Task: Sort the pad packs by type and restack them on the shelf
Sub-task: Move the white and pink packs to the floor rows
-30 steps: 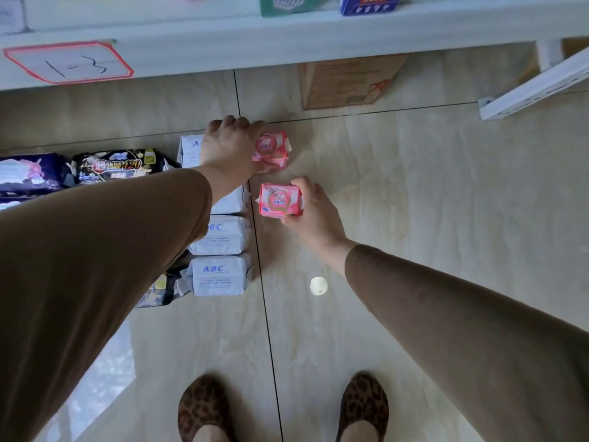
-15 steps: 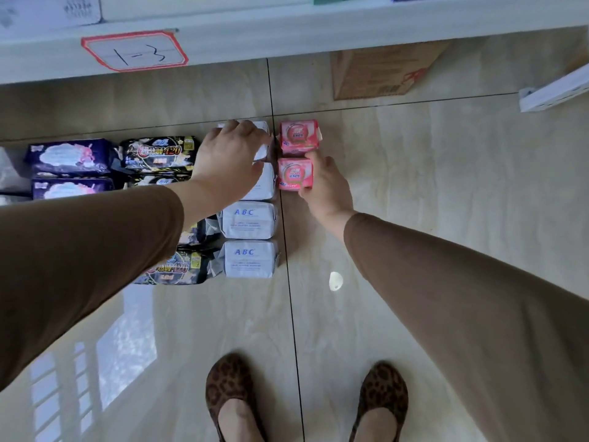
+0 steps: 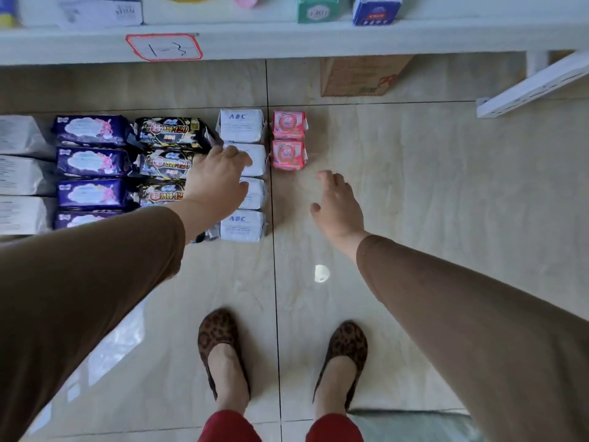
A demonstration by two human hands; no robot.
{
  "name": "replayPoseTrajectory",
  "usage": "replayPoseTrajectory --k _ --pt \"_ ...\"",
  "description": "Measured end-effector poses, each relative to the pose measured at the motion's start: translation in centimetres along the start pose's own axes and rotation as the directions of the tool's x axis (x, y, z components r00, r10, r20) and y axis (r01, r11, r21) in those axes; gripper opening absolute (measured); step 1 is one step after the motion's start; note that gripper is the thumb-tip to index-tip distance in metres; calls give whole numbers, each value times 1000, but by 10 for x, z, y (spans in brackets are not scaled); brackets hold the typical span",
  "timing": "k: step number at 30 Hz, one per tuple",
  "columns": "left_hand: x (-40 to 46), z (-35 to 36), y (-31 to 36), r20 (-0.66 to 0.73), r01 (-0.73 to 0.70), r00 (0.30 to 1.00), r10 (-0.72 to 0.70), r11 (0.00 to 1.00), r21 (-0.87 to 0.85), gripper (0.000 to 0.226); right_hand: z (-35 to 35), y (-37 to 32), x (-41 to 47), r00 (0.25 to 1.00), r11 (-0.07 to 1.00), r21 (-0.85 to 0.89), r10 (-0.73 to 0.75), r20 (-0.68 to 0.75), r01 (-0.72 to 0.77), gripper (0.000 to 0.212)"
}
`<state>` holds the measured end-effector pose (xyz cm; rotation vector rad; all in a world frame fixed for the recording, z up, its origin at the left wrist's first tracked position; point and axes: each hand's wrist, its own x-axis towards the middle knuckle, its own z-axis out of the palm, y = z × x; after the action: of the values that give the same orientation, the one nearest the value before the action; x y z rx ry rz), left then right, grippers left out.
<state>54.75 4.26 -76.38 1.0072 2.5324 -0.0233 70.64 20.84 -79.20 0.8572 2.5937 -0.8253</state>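
Two pink pad packs (image 3: 288,125) (image 3: 288,155) are laid one behind the other on the tiled floor (image 3: 414,193), touching, just beyond the fingers (image 3: 328,178) of the right hand (image 3: 339,207). That hand is held above the floor, apart from the packs, its fingers spread loosely and nothing held in them. Just to the left of the pink packs a column of four white ABC pad packs (image 3: 241,126) is seen, edge to edge. The left hand (image 3: 216,183) is stretched over the middle of this column, fingers relaxed and lightly bent, nothing gripped; whether the second pack is touched cannot be told. Further left of that hand a column of black pad packs (image 3: 170,132) marked 420 is set, then a column of dark blue pad packs (image 3: 92,130), then plain white packs (image 3: 20,137) at the edge of the view. Both arms are covered by brown sleeves (image 3: 95,282). Beyond all the packs a white shelf (image 3: 318,39) is seen, with a red-bordered label (image 3: 164,47) on its front edge and boxes on top. A cardboard box (image 3: 360,76) is stood under the shelf. Near the body, leopard-print shoes (image 3: 220,342) are planted on the floor.
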Motion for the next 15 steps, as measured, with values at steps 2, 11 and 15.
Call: replayPoseTrajectory --k 2,11,15 --pt "-32 -22 13 23 39 999 -39 999 -9 39 -31 -1 -31 999 1000 -18 -21 36 22 50" --pt "-158 -215 102 50 102 994 -95 984 -144 39 -253 -64 -154 984 1000 -20 -20 180 23 51" --pt "-198 -336 145 7 89 996 -89 972 -217 38 -372 -114 -206 988 998 32 -56 146 52 47"
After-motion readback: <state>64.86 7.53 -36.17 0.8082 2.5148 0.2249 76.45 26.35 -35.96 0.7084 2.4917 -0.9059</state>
